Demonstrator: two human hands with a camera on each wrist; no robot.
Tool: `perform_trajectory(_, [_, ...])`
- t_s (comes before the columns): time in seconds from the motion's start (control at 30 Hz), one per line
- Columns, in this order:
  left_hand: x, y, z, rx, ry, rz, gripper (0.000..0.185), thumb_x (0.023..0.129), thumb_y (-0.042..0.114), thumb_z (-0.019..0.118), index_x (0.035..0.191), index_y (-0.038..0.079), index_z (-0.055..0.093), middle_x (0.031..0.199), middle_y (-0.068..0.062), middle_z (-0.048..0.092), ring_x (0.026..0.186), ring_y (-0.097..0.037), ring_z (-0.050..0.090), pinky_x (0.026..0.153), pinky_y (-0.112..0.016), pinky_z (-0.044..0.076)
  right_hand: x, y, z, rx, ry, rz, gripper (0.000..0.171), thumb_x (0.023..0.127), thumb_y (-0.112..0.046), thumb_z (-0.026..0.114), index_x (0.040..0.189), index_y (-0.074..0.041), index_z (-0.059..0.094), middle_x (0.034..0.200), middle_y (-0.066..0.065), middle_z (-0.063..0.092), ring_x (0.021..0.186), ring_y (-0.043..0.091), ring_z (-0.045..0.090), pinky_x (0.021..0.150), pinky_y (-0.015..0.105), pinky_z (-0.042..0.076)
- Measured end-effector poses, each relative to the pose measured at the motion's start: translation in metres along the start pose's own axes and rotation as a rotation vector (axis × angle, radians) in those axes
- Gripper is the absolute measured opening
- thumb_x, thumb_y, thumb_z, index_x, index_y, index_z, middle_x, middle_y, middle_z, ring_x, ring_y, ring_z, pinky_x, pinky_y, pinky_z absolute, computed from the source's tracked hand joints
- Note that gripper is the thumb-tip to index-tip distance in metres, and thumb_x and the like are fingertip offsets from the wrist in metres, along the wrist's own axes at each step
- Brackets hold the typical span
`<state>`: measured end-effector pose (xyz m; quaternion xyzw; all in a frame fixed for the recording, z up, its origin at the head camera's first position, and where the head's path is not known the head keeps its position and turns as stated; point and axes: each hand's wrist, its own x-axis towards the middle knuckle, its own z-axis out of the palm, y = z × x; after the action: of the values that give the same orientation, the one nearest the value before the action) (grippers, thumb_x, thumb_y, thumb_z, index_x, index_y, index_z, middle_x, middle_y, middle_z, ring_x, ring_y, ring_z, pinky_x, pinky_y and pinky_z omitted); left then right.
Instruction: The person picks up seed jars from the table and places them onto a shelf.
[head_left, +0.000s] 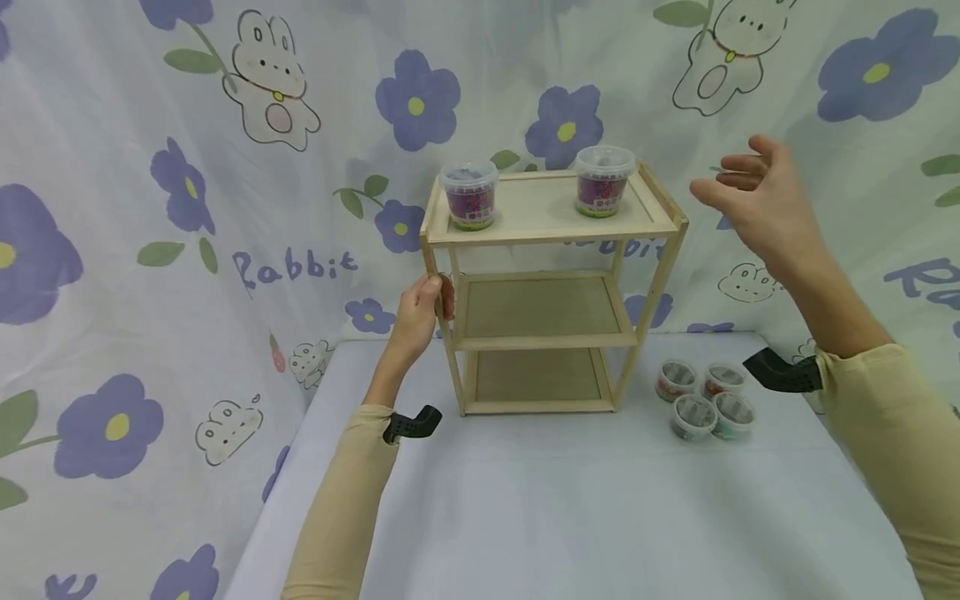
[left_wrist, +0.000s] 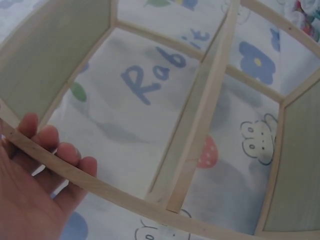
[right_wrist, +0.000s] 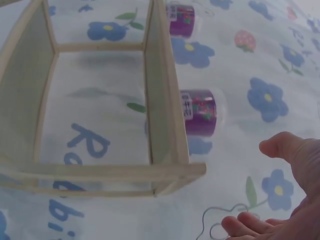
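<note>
A three-tier wooden shelf stands on the white table. My left hand grips its left front post below the top tier; in the left wrist view the fingers wrap round the wooden bar. On the top tier sit two purple-labelled clear plastic tubs, the left tub and the right tub. My right hand is raised in the air to the right of the top tier, fingers apart and holding nothing. The right wrist view shows that hand apart from the nearer tub.
Several small lidded tubs stand grouped on the white table, right of the shelf. A cloth with flowers and rabbits hangs behind and at the sides. Each sleeve carries a black wrist device.
</note>
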<state>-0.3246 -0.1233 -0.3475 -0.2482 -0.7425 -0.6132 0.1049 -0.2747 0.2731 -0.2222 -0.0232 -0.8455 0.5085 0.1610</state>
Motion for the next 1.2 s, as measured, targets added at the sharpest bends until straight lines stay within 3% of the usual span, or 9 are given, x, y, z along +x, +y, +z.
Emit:
perform_trajectory(0.2, [0.007, -0.02, -0.003, -0.004, 0.019, 0.004, 0.044, 0.106, 0.02, 0.03, 0.091, -0.016, 0.051, 0.078, -0.036, 0.048, 0.064, -0.031, 0.051, 0.063, -0.043, 0.051, -0.01, 0.026, -0.017, 0.006, 0.048, 0.036, 0.089, 0.094, -0.037, 0.063, 0.159, -0.026, 0.003, 0.15, -0.006, 0.037, 0.141, 0.014, 0.035, 0.116, 0.035, 0.031])
perform_trajectory(0.37, [0.011, -0.034, -0.003, -0.011, 0.047, 0.03, 0.047, 0.106, 0.029, 0.033, 0.088, -0.009, 0.052, 0.074, -0.025, 0.05, 0.063, -0.024, 0.051, 0.06, -0.035, 0.05, -0.021, 0.062, -0.027, -0.01, 0.069, 0.073, 0.089, 0.095, -0.039, 0.062, 0.159, -0.026, 0.002, 0.153, -0.003, 0.035, 0.14, 0.012, 0.035, 0.113, 0.028, 0.033])
perform_trajectory(0.43, [0.012, -0.034, -0.002, -0.013, 0.049, 0.039, 0.048, 0.106, 0.03, 0.033, 0.087, -0.009, 0.052, 0.073, -0.025, 0.05, 0.062, -0.025, 0.051, 0.059, -0.035, 0.05, -0.028, 0.078, -0.033, 0.013, 0.091, 0.103, 0.088, 0.095, -0.039, 0.061, 0.159, -0.027, 0.001, 0.153, -0.006, 0.035, 0.141, 0.011, 0.034, 0.117, 0.038, 0.029])
perform_trajectory(0.5, [0.012, -0.032, -0.002, -0.014, 0.04, 0.036, 0.048, 0.106, 0.028, 0.032, 0.087, -0.011, 0.052, 0.074, -0.029, 0.049, 0.062, -0.027, 0.05, 0.06, -0.037, 0.05, -0.034, 0.094, -0.038, 0.027, 0.132, 0.132, 0.086, 0.096, -0.038, 0.06, 0.159, -0.027, 0.002, 0.15, -0.01, 0.037, 0.141, 0.009, 0.033, 0.119, 0.04, 0.026])
perform_trajectory(0.6, [0.011, -0.026, -0.002, -0.016, 0.021, 0.025, 0.046, 0.107, 0.021, 0.031, 0.089, -0.016, 0.051, 0.076, -0.035, 0.048, 0.062, -0.031, 0.05, 0.061, -0.043, 0.05, -0.044, 0.115, -0.043, 0.038, 0.175, 0.182, 0.085, 0.097, -0.039, 0.057, 0.159, -0.026, 0.0, 0.155, -0.007, 0.034, 0.145, 0.011, 0.029, 0.12, 0.048, 0.021])
perform_trajectory(0.73, [0.006, -0.008, -0.001, -0.003, 0.013, 0.016, 0.044, 0.106, 0.016, 0.03, 0.089, -0.02, 0.049, 0.078, -0.04, 0.047, 0.063, -0.037, 0.05, 0.064, -0.048, 0.049, -0.057, 0.144, -0.044, 0.043, 0.178, 0.243, 0.087, 0.097, -0.041, 0.057, 0.159, -0.025, -0.001, 0.156, -0.007, 0.034, 0.146, 0.01, 0.028, 0.121, 0.034, 0.021])
perform_trajectory(0.83, [0.003, 0.003, -0.001, 0.011, 0.011, 0.016, 0.043, 0.105, 0.015, 0.03, 0.089, -0.021, 0.048, 0.078, -0.041, 0.046, 0.064, -0.04, 0.05, 0.064, -0.048, 0.049, -0.067, 0.166, -0.04, 0.066, 0.181, 0.279, 0.088, 0.096, -0.038, 0.06, 0.159, -0.024, 0.001, 0.146, -0.014, 0.04, 0.141, 0.006, 0.032, 0.117, 0.023, 0.024])
perform_trajectory(1.03, [0.003, 0.007, 0.0, 0.017, -0.001, 0.017, 0.044, 0.105, 0.016, 0.03, 0.089, -0.02, 0.049, 0.078, -0.042, 0.046, 0.065, -0.042, 0.051, 0.066, -0.05, 0.049, -0.087, 0.207, -0.025, 0.052, 0.176, 0.347, 0.088, 0.096, -0.041, 0.06, 0.159, -0.021, 0.001, 0.15, -0.004, 0.035, 0.142, 0.013, 0.033, 0.118, 0.032, 0.027])
perform_trajectory(1.2, [0.0, 0.006, 0.001, 0.016, -0.004, -0.004, 0.045, 0.105, 0.015, 0.03, 0.088, -0.021, 0.049, 0.078, -0.042, 0.047, 0.066, -0.047, 0.05, 0.065, -0.052, 0.048, -0.108, 0.243, -0.013, 0.024, 0.143, 0.327, 0.088, 0.096, -0.038, 0.061, 0.159, -0.014, 0.003, 0.147, 0.003, 0.037, 0.134, 0.009, 0.04, 0.098, 0.01, 0.038])
